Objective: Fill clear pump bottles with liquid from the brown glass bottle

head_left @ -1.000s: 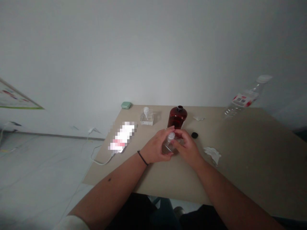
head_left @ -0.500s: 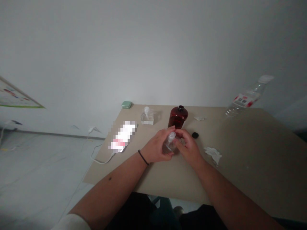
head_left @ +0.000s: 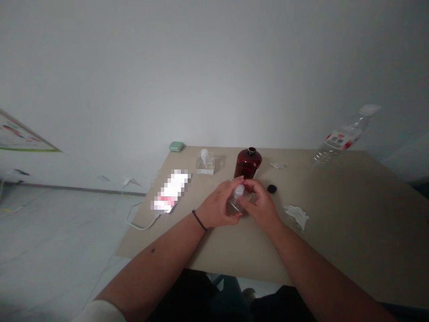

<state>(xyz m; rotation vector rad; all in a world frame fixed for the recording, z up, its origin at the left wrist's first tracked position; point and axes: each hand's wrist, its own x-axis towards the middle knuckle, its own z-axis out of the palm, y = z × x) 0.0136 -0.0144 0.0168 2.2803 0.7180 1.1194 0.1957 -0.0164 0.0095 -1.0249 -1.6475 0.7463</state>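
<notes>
A small clear bottle (head_left: 235,203) with a translucent cap is held upright between my two hands above the table. My left hand (head_left: 219,203) is closed round its left side, thumb toward the front. From the right, my right hand (head_left: 261,202) grips the same bottle, its thumb lying near the cap. Just behind them stands a dark red-brown bottle (head_left: 247,163) with its neck uncovered. A black cap (head_left: 271,189) lies on the table right of my right hand. Part of the small bottle is hidden by my fingers.
On the beige table (head_left: 348,223) are crumpled tissue (head_left: 296,215), a smaller tissue piece (head_left: 278,165), a square clear bottle with white top (head_left: 205,164), a green case (head_left: 176,146) and a bright phone (head_left: 172,190) on a cable. A tall clear plastic bottle (head_left: 342,138) stands at right.
My right thumb has shifted slightly left and down over the small bottle. The other things stay in place; the view has moved a little.
</notes>
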